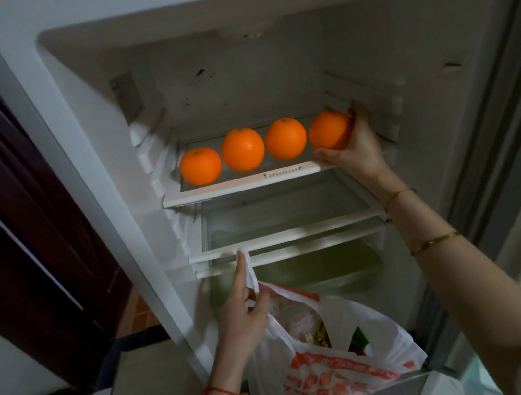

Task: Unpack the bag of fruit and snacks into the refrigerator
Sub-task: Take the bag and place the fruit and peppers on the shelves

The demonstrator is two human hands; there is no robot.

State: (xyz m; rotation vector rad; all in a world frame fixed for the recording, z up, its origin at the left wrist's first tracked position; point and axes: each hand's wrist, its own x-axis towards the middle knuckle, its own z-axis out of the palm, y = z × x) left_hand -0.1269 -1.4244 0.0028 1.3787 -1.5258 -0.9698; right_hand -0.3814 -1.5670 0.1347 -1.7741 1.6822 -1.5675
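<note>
My right hand [351,143] curls its fingers [356,110] around the fourth orange [328,130] at the top shelf's [240,185] right end to finish the row, while my left hand [239,310] pinches the plastic bag's [330,367] handle, so it stays open below.

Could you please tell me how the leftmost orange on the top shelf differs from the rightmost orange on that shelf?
The leftmost round orange sits free on the white-framed glass top shelf, touched by no hand; the rightmost round orange is gripped by the right hand. The leftmost looks slightly squatter and shows its stem dimple on top; no dimple shows on the rightmost, which fingers partly cover. Both are bright orange, in the same row.
</note>
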